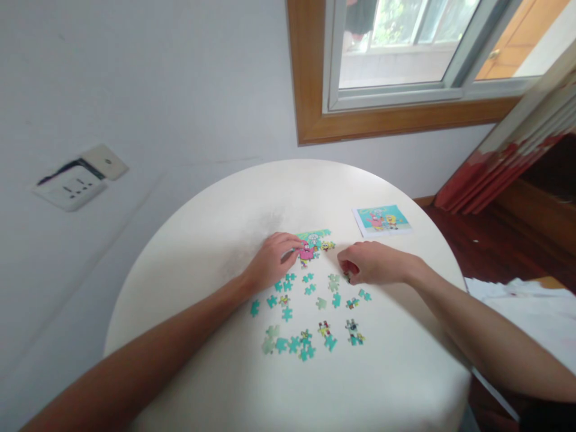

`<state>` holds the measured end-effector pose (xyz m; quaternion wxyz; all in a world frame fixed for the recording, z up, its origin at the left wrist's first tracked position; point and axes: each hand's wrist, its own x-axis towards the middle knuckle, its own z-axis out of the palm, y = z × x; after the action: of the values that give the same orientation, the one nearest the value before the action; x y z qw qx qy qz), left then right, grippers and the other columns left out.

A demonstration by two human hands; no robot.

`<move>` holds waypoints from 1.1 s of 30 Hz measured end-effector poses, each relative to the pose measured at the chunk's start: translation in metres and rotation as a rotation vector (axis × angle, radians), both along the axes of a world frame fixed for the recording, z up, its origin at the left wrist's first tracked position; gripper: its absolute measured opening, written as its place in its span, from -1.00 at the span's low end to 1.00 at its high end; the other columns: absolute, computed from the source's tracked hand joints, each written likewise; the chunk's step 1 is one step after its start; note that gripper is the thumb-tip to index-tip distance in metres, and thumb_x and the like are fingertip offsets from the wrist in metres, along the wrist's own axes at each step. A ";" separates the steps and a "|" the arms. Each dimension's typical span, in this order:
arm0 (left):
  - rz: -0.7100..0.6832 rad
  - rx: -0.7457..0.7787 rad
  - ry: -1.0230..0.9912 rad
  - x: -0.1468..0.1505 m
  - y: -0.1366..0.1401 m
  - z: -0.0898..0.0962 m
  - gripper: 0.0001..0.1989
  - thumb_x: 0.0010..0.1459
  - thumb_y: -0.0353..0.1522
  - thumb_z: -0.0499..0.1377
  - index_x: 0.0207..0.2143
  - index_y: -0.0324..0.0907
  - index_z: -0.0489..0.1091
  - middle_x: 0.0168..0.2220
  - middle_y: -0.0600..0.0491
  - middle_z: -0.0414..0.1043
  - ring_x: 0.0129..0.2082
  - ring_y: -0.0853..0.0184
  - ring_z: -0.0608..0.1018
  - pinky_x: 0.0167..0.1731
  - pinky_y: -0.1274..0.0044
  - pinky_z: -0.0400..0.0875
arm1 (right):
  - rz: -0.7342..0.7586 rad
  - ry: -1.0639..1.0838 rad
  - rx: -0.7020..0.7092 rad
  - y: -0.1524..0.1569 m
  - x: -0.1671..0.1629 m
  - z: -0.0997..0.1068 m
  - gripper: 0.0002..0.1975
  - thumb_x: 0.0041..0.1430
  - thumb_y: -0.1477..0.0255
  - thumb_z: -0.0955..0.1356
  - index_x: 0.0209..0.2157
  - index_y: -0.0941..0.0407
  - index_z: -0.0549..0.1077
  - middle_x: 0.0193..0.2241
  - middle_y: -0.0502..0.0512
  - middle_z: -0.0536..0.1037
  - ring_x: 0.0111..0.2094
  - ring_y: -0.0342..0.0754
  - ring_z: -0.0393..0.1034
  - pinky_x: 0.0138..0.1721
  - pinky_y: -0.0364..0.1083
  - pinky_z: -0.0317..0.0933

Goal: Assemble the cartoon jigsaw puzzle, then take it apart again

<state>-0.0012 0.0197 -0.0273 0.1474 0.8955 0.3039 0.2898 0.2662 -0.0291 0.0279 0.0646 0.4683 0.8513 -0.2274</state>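
Observation:
A partly joined jigsaw puzzle point(308, 252) lies on the white round table point(189, 252), showing a pink starfish figure on teal. My left hand point(275, 258) rests at its left edge, fingers stretched out and touching it. To its right, my right hand point(371, 263) is closed in a pinch just above the table, with a small dark puzzle piece point(348, 278) at its fingertips. Loose teal puzzle pieces point(293, 344) are spread below both hands, some pale green or yellow. A reference picture card point(382, 219) with the same cartoon figures lies behind my right hand.
Beyond the table stand a white wall point(157, 78) with a socket point(72, 187) and a wood-framed window point(310, 120). At the right hangs a red and cream curtain point(477, 174). White papers point(517, 312) lie beside the table's right edge.

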 end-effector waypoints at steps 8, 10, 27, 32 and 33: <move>-0.005 -0.003 0.013 0.000 -0.001 0.000 -0.78 0.23 -0.48 0.09 -0.13 -0.14 0.48 -0.11 -0.01 0.51 -0.07 0.24 0.48 0.01 0.30 0.35 | -0.123 0.076 0.040 0.011 0.004 -0.010 -0.86 -0.05 0.45 0.42 -0.35 0.11 0.52 -0.42 0.05 0.54 -0.46 -0.15 0.32 -0.46 -0.15 0.03; -0.005 0.002 0.018 0.000 -0.001 0.000 -0.78 0.23 -0.47 0.09 -0.13 -0.14 0.48 -0.11 -0.01 0.51 -0.07 0.25 0.48 0.01 0.31 0.35 | -0.157 0.120 0.059 0.015 0.005 -0.013 -0.87 -0.04 0.45 0.42 -0.36 0.12 0.51 -0.42 0.06 0.54 -0.46 -0.15 0.32 -0.47 -0.15 0.04; -0.023 0.012 0.024 0.001 -0.001 0.000 -0.77 0.25 -0.46 0.08 -0.12 -0.11 0.48 -0.09 0.00 0.50 -0.07 0.26 0.48 0.00 0.32 0.35 | -0.223 0.325 0.056 0.026 -0.004 -0.021 -0.87 -0.04 0.48 0.37 -0.38 0.18 0.51 -0.48 0.09 0.56 -0.48 -0.12 0.36 -0.47 -0.14 0.09; -0.026 0.015 0.024 0.001 -0.001 0.000 -0.77 0.25 -0.46 0.08 -0.12 -0.12 0.48 -0.10 0.00 0.50 -0.07 0.26 0.48 0.01 0.32 0.34 | -0.194 0.336 0.025 0.026 -0.001 -0.023 -0.85 -0.05 0.47 0.38 -0.37 0.18 0.53 -0.48 0.08 0.56 -0.48 -0.12 0.37 -0.46 -0.14 0.11; -0.027 0.014 0.026 0.001 -0.001 0.000 -0.77 0.25 -0.46 0.08 -0.12 -0.12 0.48 -0.09 0.00 0.50 -0.07 0.26 0.48 0.01 0.32 0.34 | -0.186 0.335 0.012 0.026 0.000 -0.023 -0.86 -0.05 0.47 0.38 -0.37 0.18 0.53 -0.48 0.07 0.56 -0.48 -0.12 0.37 -0.46 -0.15 0.11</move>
<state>0.0000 0.0192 -0.0272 0.1412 0.9042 0.2917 0.2781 0.2662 -0.0036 0.0054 -0.1020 0.5009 0.8047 -0.3018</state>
